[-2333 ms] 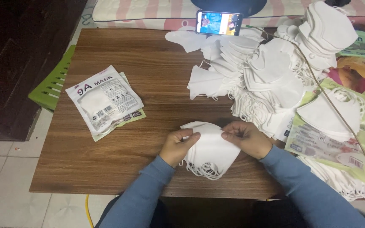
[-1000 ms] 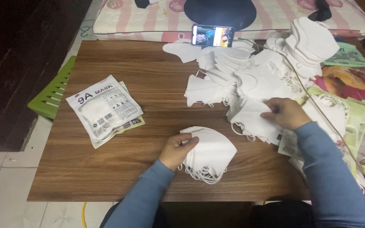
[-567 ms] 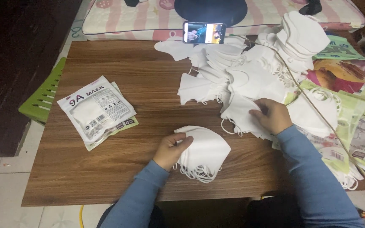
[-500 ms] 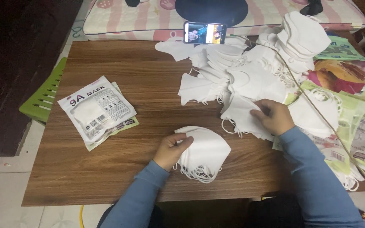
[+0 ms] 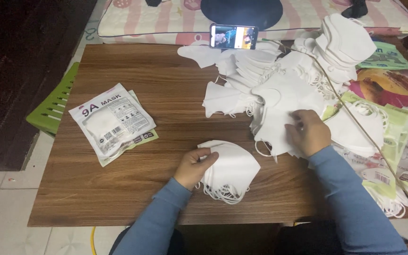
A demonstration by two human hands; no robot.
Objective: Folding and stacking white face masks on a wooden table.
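Soft white folded face masks, curved cup shape with thin elastic loops: a neat stack (image 5: 230, 171) sits near-centre on the wood-grain table (image 5: 119, 198), a loose heap (image 5: 279, 94) spreads far right. Left hand (image 5: 195, 165) lies palm down on the stack's left edge, fingers curled over it, thumb on top, pressing rather than clenching; right hand (image 5: 309, 132) rests flat on the heap's near edge, fingers bent, pinching a mask sheet (image 5: 272, 132). Glossy plastic mask packets (image 5: 113, 122) lie left, well apart; a phone (image 5: 233, 36) stands at the far edge.
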